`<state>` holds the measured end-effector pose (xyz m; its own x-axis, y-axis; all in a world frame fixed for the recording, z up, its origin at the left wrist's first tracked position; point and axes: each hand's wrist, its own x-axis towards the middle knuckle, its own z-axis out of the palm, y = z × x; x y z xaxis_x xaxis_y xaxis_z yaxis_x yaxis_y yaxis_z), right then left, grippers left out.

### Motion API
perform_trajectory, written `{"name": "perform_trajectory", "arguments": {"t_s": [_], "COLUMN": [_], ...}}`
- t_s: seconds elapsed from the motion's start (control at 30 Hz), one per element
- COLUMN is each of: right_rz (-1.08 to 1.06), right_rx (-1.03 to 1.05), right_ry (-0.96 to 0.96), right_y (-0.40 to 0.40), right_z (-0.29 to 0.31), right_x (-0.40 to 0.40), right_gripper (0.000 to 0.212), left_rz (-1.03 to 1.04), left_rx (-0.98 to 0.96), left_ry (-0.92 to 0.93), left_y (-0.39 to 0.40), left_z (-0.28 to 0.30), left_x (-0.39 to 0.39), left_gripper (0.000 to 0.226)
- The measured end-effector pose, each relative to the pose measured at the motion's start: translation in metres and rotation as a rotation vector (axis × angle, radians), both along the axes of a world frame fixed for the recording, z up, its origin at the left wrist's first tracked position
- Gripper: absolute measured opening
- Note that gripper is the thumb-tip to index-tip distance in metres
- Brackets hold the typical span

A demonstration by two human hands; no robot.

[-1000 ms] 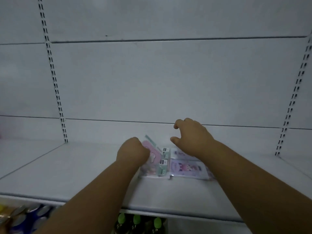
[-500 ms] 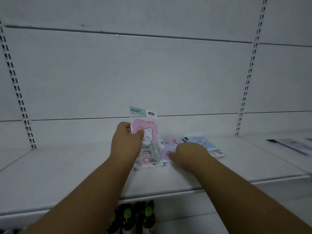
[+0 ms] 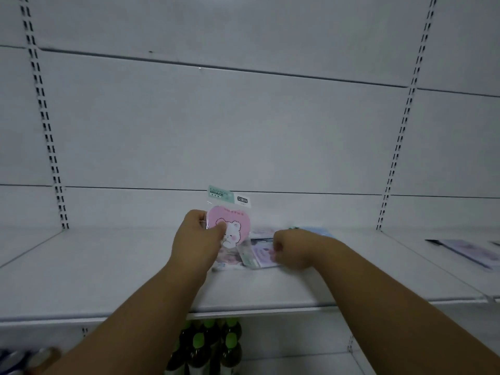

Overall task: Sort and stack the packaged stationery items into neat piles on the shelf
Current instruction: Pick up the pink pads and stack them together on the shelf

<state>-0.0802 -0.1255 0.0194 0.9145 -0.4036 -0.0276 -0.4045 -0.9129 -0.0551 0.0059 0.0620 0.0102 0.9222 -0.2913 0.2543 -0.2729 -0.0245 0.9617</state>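
Pink heart packet (image 3: 228, 226), frame centre, upright, gripped by left hand (image 3: 196, 236); right hand (image 3: 293, 249) pinching lilac packet (image 3: 261, 254) flat on shelf (image 3: 108, 277).

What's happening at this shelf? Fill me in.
A person is sorting packaged stationery on a white shelf. The left hand holds a pink heart-shaped bear packet upright above the pile. The right hand pinches a lilac packet lying flat on that pile. More packets lie on the next shelf section to the right.
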Motion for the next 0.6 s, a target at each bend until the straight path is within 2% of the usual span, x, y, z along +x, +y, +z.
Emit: {"name": "perform_trajectory", "arguments": {"t_s": [0.17, 0.3, 0.43, 0.47, 0.6], "right_rz": [0.088, 0.094, 0.113, 0.100, -0.045], "right_rx": [-0.139, -0.165, 0.084, 0.127, 0.346], "right_ry": [0.037, -0.076, -0.350, -0.432, -0.755], "right_y": [-0.012, -0.020, -0.031, -0.034, -0.048], "right_z": [-0.001, 0.002, 0.019, 0.024, 0.043], "right_x": [-0.001, -0.002, -0.017, -0.023, -0.057], "right_gripper": [0.051, 0.049, 0.012, 0.008, 0.017], "left_rz": [0.061, 0.102, 0.075, 0.057, -0.076], "left_rx": [-0.006, -0.044, -0.107, -0.126, -0.217], "left_ry": [0.013, 0.013, 0.013, 0.023, 0.062], "left_y": [0.001, 0.000, -0.002, -0.005, -0.028], "left_z": [0.000, 0.002, -0.001, -0.001, 0.006], "left_x": [-0.016, -0.032, -0.052, -0.056, -0.072], "left_gripper": [0.014, 0.012, 0.010, 0.010, 0.013]}}
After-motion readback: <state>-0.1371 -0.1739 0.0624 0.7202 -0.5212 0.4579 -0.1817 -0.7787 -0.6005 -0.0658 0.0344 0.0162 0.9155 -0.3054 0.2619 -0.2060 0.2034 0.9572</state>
